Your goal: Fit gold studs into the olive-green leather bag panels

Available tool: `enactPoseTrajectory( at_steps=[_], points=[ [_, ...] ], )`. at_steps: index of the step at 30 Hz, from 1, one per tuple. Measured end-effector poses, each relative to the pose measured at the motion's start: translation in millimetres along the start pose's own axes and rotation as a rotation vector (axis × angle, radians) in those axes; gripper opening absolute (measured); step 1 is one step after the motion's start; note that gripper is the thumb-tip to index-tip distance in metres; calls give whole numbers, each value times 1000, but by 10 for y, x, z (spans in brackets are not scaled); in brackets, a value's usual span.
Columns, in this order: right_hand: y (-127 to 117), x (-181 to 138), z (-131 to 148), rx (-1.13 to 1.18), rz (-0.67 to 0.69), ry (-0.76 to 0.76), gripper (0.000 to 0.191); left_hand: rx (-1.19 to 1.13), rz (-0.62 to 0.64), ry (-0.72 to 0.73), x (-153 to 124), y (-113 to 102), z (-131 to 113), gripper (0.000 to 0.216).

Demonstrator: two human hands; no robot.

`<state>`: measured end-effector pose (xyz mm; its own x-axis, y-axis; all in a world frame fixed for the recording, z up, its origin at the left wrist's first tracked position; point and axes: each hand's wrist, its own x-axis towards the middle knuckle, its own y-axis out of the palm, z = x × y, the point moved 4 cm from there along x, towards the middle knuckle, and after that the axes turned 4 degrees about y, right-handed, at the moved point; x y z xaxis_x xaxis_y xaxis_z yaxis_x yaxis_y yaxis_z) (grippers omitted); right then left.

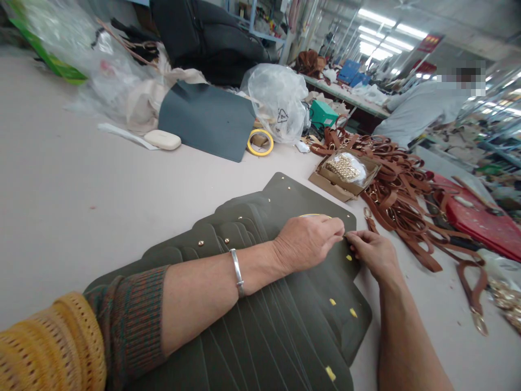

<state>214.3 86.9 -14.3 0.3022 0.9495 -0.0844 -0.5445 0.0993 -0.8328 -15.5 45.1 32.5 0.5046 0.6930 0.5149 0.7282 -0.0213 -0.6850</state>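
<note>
My left hand (311,243) is closed over the upper part of a dark green panel (280,187), its fingertips near the panel's right edge. Behind its knuckles shows the yellow rim of a tape roll (315,215), mostly hidden by the hand. Close beside those fingertips, my right hand (373,254) pinches at the panel's edge; what lies between its fingers is too small to make out. Below that panel, more dark green panels overlap in a fanned stack (228,326). Small yellow tape pieces (353,313) stick along their right side, and gold studs (227,240) dot the left.
Brown straps (402,201) with metal clasps heap at the right, beside a cardboard box (336,187) of gold hardware. Another yellow tape roll (260,142), a dark sheet (207,119) and a plastic bag (277,100) lie at the back. Another person (423,108) is beyond.
</note>
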Motion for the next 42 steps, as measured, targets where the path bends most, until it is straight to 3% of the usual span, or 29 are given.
enactPoseTrajectory(
  at_steps=[5,8,11,18,26,32,35,38,42],
  points=[
    [-6,-7,116,-80,-32,47,24,3,41,-36,5,11,8,14],
    [22,16,109,8,-23,111,20,-6,43,-47,2,12,13,14],
    [30,32,30,52,-31,149,29,-15,34,-57,-3,15,19,13],
    [23,-46,-205,374,90,104,31,-24,9,-50,-10,31,29,11],
    [19,1,-64,-81,-62,50,30,-16,21,-56,-5,22,26,11],
    [52,20,-123,69,-18,107,33,-15,21,-55,-1,27,27,12],
    [43,-37,-108,145,-48,37,42,-14,21,-49,-1,30,23,11],
    [35,-59,-50,-19,-91,-44,37,-8,24,-50,0,29,18,11],
    [51,17,-17,-185,-79,-8,31,-4,30,-65,5,25,19,12]
  ],
)
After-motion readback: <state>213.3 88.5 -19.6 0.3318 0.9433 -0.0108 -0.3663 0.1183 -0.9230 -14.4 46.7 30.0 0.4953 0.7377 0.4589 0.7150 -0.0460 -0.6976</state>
